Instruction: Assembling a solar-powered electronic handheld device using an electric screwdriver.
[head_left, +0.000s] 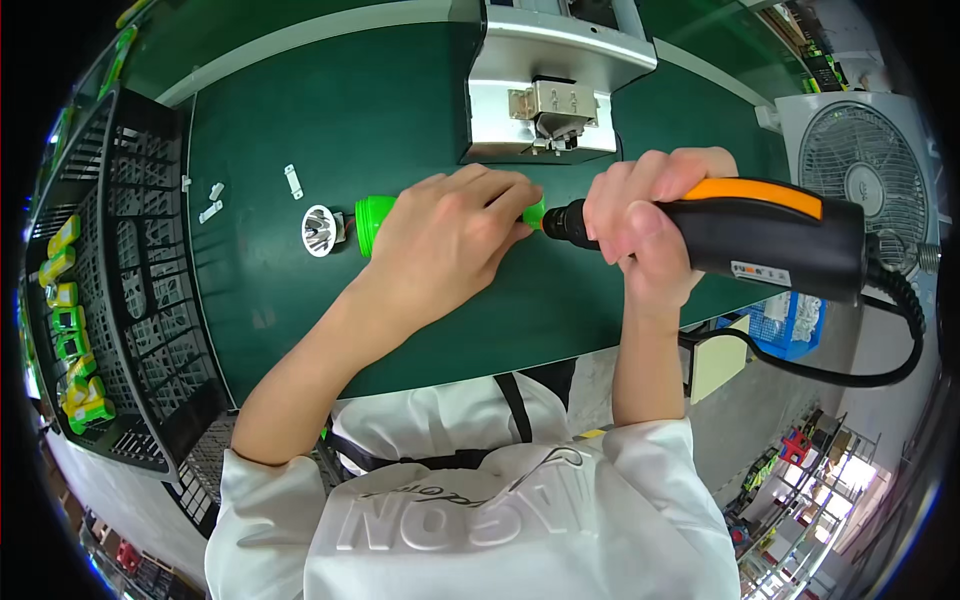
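My left hand (450, 220) is wrapped round a green flashlight body (373, 224), which lies sideways over the table; its threaded open end shows to the left of my fingers. In my right hand (660, 205) is a black and orange electric screwdriver (775, 235), held level. Its tip meets the right end of the green body, where my left fingers partly hide the contact. Just left of the body's threaded end sits a round silver reflector (320, 231) with a small part behind it.
Small white strips (293, 182) lie on the green table (270, 310). A metal fixture (550, 95) stands at the back. To the left, a black crate (150, 290) holds several green-yellow pieces. A fan (865, 180) is at right; the screwdriver's coiled cable (905, 320) hangs there.
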